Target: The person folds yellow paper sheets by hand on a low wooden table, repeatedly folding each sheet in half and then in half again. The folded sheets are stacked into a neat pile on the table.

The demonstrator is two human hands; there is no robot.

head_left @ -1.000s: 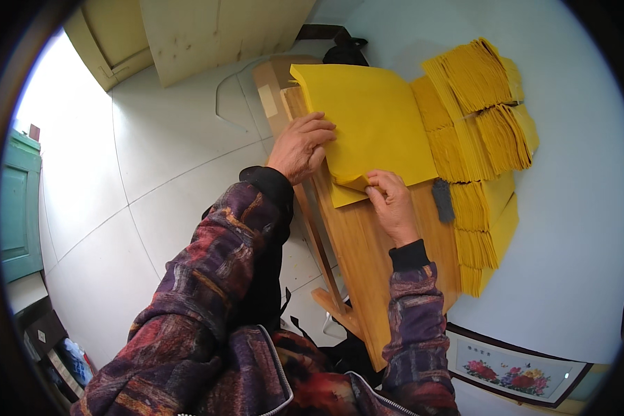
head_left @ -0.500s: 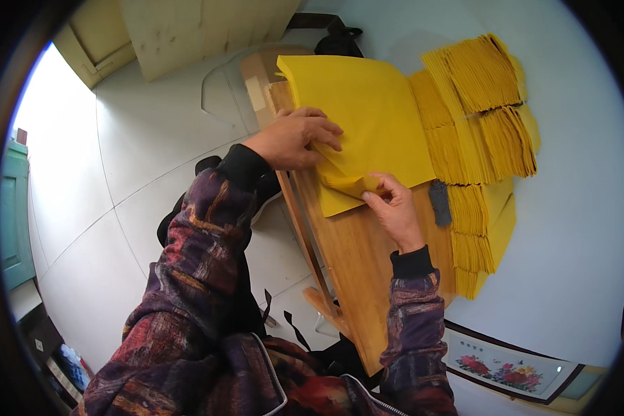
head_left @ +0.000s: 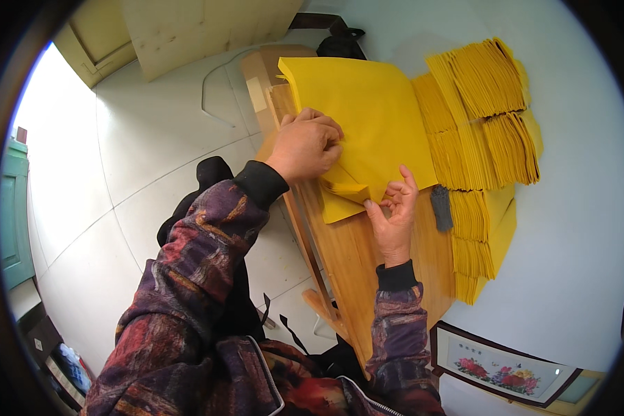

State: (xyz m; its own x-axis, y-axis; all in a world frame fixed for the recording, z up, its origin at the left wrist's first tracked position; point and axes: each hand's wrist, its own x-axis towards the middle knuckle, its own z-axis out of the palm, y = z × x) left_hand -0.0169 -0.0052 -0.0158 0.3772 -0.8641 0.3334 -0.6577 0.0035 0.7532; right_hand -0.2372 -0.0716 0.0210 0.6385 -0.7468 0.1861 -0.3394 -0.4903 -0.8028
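A stack of large yellow sheets [head_left: 374,104], paper or thin cloth, lies over the far part of a wooden table [head_left: 353,270]. At its near left edge, several layers are turned up into a narrow folded strip [head_left: 348,191]. My left hand [head_left: 308,147] rests on the left edge of the stack, fingers curled down and pressed together on the sheet at the far end of the fold; the fingertips are partly hidden. My right hand [head_left: 395,218] has its thumb against the near corner of the folded strip, pinching it, with one finger raised.
Bundles of folded yellow pieces [head_left: 489,80] stand along the table's right side against the white wall. A dark grey cloth-like item [head_left: 441,206] lies beside them. A framed flower picture [head_left: 503,367] is at the lower right. Left of the table is tiled floor [head_left: 152,229].
My left hand has moved slightly right and its fingers have curled in tighter. My right hand has dropped nearer to me, with one finger lifted; the layered fold now shows more.
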